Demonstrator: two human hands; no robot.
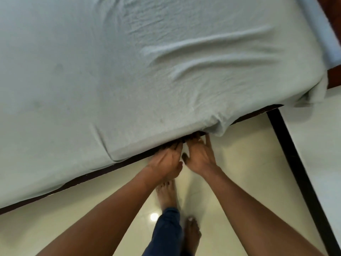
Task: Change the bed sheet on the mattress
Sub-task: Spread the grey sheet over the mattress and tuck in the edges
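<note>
My left hand [165,160] and right hand [200,157] push in side by side. All fingers are straight, tips hidden under the edge of the pale sheet [166,61], which covers the bed above its dark frame [88,177].

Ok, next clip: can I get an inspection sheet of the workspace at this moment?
Surface: bed, dark frame showing under a fully covered top.
Job's things: sheet pale, wrinkled toward the right corner; edge bunched and hanging loose beside the hands.
Clutter: nothing seen.
Hands: left hand and right hand side by side at the bed edge, fingers straight, tips reaching under the edge.
Cables: nothing seen.
Surroundings: floor cream, tiled; black strip on the right; bare feet.
</note>
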